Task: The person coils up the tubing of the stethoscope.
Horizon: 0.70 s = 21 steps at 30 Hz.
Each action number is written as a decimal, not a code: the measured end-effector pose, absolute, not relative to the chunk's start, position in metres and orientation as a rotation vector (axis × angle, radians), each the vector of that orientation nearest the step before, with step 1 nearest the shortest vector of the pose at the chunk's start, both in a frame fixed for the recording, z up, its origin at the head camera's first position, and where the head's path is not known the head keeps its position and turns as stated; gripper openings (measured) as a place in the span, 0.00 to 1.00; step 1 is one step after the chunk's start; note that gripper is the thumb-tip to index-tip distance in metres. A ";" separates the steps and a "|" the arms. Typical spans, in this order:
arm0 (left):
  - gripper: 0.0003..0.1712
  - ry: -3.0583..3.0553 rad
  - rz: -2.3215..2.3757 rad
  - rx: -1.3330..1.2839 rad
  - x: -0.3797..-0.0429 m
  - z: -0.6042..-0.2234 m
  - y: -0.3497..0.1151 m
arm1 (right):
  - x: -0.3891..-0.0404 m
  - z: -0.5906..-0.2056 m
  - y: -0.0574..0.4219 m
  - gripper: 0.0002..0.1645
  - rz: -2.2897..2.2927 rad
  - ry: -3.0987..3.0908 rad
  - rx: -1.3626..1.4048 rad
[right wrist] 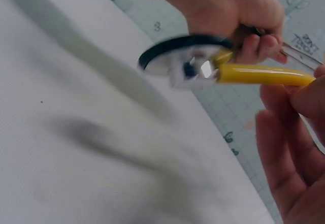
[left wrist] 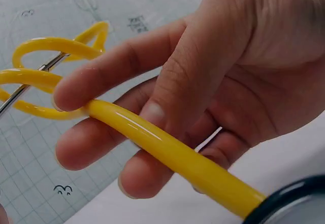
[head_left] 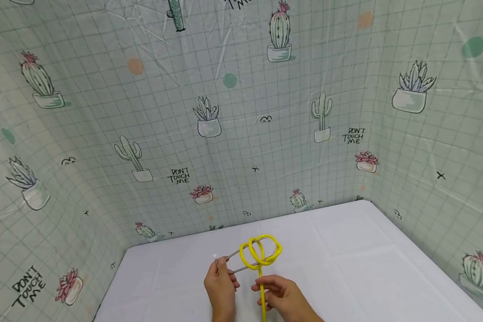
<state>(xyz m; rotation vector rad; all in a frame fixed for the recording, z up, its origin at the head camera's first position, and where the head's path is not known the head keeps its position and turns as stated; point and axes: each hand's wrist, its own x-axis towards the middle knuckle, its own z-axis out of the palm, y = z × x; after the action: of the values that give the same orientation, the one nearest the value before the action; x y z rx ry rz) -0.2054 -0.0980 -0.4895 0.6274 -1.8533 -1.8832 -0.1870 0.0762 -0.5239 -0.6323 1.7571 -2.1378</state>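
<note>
Aloft, hands hold a stethoscope between the table's side edges.

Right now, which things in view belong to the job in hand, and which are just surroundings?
Job in hand:
Metal ear tubes, held by the left hand
Yellow stethoscope tubing, held by the right hand
Dark-rimmed chestpiece

Surroundings:
White table surface
Cactus-print sheet, behind the table

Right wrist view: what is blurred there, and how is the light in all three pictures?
Right wrist: the chest piece looks blurred, and soft shadows cross the white tabletop; left wrist: a glossy highlight runs along the yellow tube; head: the light looks soft, and lettering on the printed backdrop is readable.
</note>
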 end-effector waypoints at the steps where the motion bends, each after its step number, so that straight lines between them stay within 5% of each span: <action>1: 0.17 -1.856 -1.880 0.624 -0.206 -0.490 -0.097 | -0.186 -0.524 0.075 0.21 -2.125 1.820 -0.647; 12: 0.16 -1.869 -1.873 0.615 -0.205 -0.495 -0.098 | -0.182 -0.525 0.066 0.15 -2.020 2.374 -1.006; 21: 0.17 -1.886 -1.850 0.628 -0.204 -0.497 -0.099 | -0.180 -0.519 0.070 0.12 -2.018 2.368 -0.882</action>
<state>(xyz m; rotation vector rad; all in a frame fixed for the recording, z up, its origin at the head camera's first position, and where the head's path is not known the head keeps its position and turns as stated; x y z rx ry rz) -0.2045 -0.0991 -0.4972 0.6281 -1.8860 -1.8502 -0.1795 0.0697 -0.5190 -0.8816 2.3678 -2.0181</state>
